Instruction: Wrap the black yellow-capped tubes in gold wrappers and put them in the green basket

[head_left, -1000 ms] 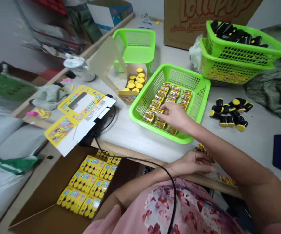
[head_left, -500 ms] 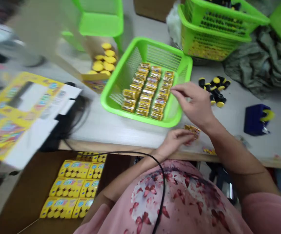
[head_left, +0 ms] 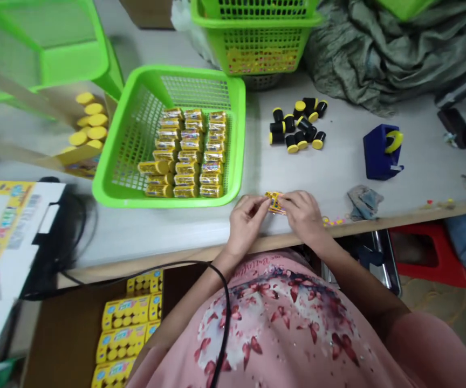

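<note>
My left hand (head_left: pixel 246 222) and my right hand (head_left: pixel 302 216) are close together at the table's front edge. Between them, both sets of fingertips pinch small yellow printed labels (head_left: pixel 275 203); whether these are one stack or loose pieces I cannot tell. To the left stands a green basket (head_left: pixel 168 202) with three rows of small canisters in shiny yellow wraps (head_left: pixel 190 145). One wrapped canister (head_left: pixel 152 167) lies on top of the left row. Beyond my hands, several black canisters with yellow caps (head_left: pixel 306 127) lie in a loose pile.
A blue tape dispenser (head_left: pixel 378 153) and a crumpled cloth (head_left: pixel 364 202) lie to the right. Stacked green baskets (head_left: pixel 263 37) stand at the back. A cardboard box (head_left: pixel 61 323) of yellow packs sits below the table. A black cable (head_left: pixel 192 263) crosses the front edge.
The view has swung to the right. My right hand has come down from the basket's right side to the labels by my left hand, and both now grip them.
</note>
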### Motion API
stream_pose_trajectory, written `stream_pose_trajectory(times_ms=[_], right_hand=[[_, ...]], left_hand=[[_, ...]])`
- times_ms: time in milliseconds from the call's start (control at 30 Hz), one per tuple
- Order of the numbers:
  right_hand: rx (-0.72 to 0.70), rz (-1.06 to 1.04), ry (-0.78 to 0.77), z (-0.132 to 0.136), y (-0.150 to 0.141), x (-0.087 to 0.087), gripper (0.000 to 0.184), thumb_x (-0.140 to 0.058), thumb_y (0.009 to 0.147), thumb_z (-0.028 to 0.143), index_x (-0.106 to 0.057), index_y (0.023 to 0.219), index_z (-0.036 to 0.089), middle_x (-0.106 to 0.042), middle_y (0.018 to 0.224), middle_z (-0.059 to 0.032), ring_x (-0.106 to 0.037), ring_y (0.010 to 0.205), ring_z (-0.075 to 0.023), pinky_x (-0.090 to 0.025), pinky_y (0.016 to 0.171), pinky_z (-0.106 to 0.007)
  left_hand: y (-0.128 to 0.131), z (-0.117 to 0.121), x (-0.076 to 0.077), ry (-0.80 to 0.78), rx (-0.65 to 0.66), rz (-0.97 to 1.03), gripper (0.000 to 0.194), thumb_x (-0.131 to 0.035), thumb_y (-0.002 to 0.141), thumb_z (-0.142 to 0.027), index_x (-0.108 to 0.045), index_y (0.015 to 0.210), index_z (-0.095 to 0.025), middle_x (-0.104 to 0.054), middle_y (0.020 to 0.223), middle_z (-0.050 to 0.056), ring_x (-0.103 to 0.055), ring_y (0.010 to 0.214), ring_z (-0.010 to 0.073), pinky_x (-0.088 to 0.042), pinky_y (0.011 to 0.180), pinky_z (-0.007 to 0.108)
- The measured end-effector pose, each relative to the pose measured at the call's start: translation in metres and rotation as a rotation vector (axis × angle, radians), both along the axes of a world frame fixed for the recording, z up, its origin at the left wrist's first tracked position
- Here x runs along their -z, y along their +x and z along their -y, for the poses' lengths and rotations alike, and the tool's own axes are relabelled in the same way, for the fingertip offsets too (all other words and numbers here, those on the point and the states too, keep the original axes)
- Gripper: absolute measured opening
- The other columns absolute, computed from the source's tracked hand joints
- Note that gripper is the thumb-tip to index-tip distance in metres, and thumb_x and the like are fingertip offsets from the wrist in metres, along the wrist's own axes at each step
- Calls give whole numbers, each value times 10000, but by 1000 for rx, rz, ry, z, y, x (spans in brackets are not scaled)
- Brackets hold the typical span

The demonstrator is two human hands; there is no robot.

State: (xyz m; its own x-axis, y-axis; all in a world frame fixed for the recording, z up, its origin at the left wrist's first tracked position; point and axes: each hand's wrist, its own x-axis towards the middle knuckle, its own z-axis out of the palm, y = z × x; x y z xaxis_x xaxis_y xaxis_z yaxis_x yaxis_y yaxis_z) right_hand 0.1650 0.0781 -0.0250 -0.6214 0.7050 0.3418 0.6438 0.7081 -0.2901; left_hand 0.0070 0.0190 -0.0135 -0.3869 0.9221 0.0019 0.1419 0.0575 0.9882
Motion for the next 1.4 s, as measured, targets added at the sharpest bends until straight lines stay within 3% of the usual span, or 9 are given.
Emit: stream_pose_trajectory(times_ms=[167,333,567,767,900,1000,1200,1300,1400], right_hand=[[7,64,-69,-2,-5,-8,265,-457,983,196,-720,971,164,-709,990,-115,-583,937,-235,-458,884,-375],[2,31,-88,-2,0,-7,314,-504,945,132,-665,1203,208,-661,1245,-102,-549,1109,-253,-444,982,-415],[-44,-46,-33,1,-3,-7,294,-469,968,152,-718,1108,224,-724,1134,-74,-609,1012,-224,-473,981,-417],[40,-150,29,10,16,-22,328,-404,1004,220,-675,1188,230,-688,1191,-79,-618,1086,-194,-500,990,-354],[514,-99,139,-3,80,-19,358,-516,952,311,-617,1255,149,-637,1207,-182,-549,1138,-318,-449,996,-548],[764,13,53,-20,128,-7,306,-480,924,238,-686,1112,115,-625,1134,-226,-549,1047,-353,-461,888,-597],[836,76,7,-41,166,-6,147,-565,830,200,-686,774,138,-633,881,-190,-559,935,-358,-441,857,-564],[840,-18,102,-38,154,-21,171,-662,831,328,-666,896,170,-638,983,-211,-541,1045,-383,-413,920,-573],[568,-220,52,-25,111,-36,402,-696,826,425,-620,1142,188,-633,1173,-183,-539,1154,-341,-416,990,-541]], left_hand=[[-1,-3,3,35,28,-300,175,-698,807,-350,-731,882,-194,-658,824,38,-548,694,154,-453,716,289],[-5,-2,6,-16,21,-238,218,-633,851,-393,-728,880,-199,-667,819,39,-568,723,166,-457,718,290],[-3,-2,-4,-31,28,-223,227,-684,806,-394,-760,882,-193,-669,830,48,-581,738,169,-474,724,296],[6,-12,-20,-116,192,183,265,-763,726,-459,-757,728,-194,-719,714,30,-618,668,162,-511,677,289],[9,-22,-22,-278,188,498,335,-859,583,-444,-733,698,-155,-704,595,39,-635,526,158,-494,489,250],[8,-28,-22,-317,151,620,341,-907,476,-375,-711,637,-147,-704,592,42,-668,530,164,-498,447,224],[7,-29,-19,-303,78,701,318,-913,452,-287,-685,617,-138,-702,604,16,-664,527,128,-534,471,200],[7,-27,-17,-288,50,720,349,-920,443,-291,-666,629,-140,-701,601,1,-651,508,116,-543,478,203],[8,-26,-15,-268,54,735,377,-928,444,-297,-641,637,-145,-704,612,-10,-653,510,117,-556,495,213]])
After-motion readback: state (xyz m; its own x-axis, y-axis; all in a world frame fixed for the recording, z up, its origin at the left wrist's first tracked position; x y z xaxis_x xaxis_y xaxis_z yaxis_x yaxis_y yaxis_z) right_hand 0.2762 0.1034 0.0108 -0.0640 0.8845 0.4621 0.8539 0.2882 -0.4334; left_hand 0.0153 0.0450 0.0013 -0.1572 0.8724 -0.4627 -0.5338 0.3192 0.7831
